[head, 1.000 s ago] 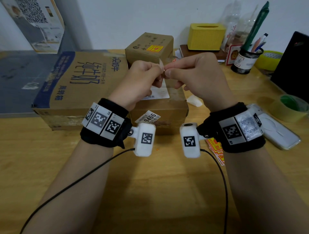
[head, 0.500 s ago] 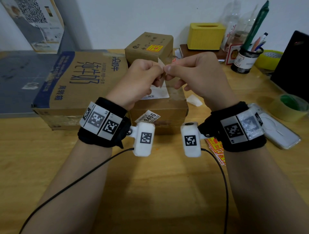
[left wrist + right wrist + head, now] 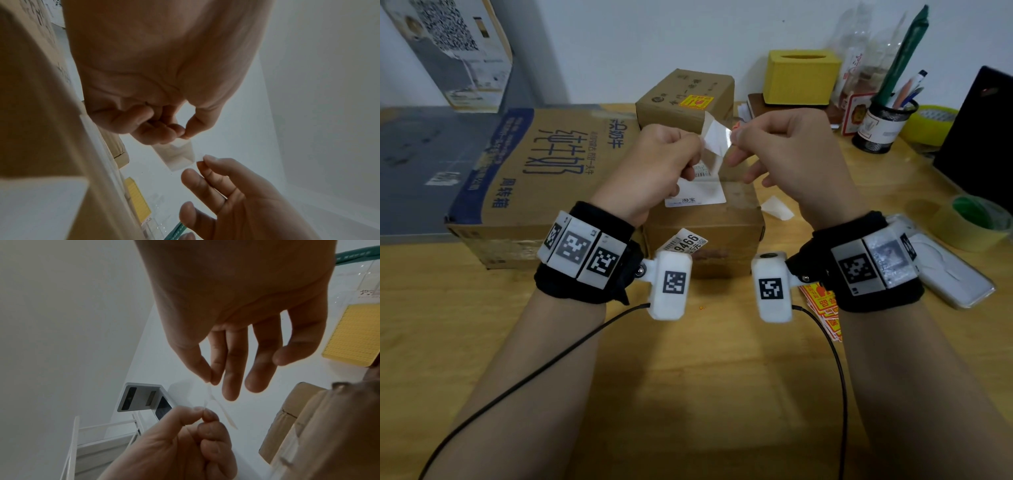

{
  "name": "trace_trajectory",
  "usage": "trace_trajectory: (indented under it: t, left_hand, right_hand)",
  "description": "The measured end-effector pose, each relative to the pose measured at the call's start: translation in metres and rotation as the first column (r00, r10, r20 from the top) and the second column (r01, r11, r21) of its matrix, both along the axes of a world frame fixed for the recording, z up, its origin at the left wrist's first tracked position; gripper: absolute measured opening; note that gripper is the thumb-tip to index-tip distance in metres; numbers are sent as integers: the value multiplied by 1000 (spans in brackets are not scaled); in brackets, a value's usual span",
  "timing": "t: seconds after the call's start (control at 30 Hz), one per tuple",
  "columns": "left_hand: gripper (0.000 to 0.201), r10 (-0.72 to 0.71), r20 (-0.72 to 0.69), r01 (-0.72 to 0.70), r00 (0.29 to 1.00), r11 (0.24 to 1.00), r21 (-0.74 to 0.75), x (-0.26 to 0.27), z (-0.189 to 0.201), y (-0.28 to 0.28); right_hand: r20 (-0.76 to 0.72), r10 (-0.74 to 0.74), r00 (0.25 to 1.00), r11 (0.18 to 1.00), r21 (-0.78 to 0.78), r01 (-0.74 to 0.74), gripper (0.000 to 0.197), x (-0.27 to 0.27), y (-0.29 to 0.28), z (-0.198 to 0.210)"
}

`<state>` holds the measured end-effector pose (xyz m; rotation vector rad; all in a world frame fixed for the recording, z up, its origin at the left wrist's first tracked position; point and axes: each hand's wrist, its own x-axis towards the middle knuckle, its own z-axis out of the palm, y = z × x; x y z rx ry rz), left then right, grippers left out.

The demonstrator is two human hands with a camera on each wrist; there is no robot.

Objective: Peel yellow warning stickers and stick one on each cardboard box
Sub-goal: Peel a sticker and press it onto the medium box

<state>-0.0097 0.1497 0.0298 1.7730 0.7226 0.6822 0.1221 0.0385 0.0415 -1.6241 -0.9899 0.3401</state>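
Sticker backing (image 3: 714,137), a pale glossy slip, hangs in the air between both hands above the middle cardboard box (image 3: 705,219), and no yellow face of it shows from any view, so whether the sticker itself has come free cannot be told. The left hand (image 3: 654,168) has its fingers curled in, thumb and forefinger pinching the slip's left edge; the left wrist view shows the paper folded below that pinch. The right hand (image 3: 791,154) pinches the opposite edge between thumb and forefinger, its other 3 fingers loosely spread beneath. The hands sit close together, joined only by the slip. Behind them a small cardboard box (image 3: 685,97) already carries a yellow warning sticker (image 3: 698,101) on its top. To the left lies a large flat carton (image 3: 534,178) printed with blue characters, touching the middle box, whose top bears a white shipping label (image 3: 695,193). A stack of yellow and red stickers (image 3: 822,308) lies on the wooden table (image 3: 688,394) just under the right wrist. A scrap of white paper (image 3: 777,208) rests right of the middle box. Further right are a roll of green tape (image 3: 976,219), a white case (image 3: 955,274), a mesh pen holder (image 3: 883,126) and a yellow tissue box (image 3: 803,77) at the wall.
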Motion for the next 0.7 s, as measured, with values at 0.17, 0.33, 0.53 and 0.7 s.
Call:
trace_trajectory:
  t: [0.17,0.33,0.53,0.7]
  left_hand:
    - [24,35,2,-35,999,999,-5,-1,-2,7]
    - [29,55,13,-55,998,998,-5,-3,-2,8]
    - [27,92,22,-92,996,996,-16,-4,-3,12]
    - [30,137,58,-132,989,988,-85,-5,-2,16]
  right_hand:
    - [-94,-37,995,999,10,38,17,3,0,0]
    - [-218,-59,974,998,24,66,14,7,1,-1]
    - [-349,-52,936,994,76,83,12,10,1,-2]
    - [-478,-37,878,981,148,122,11,16,-1,-1]
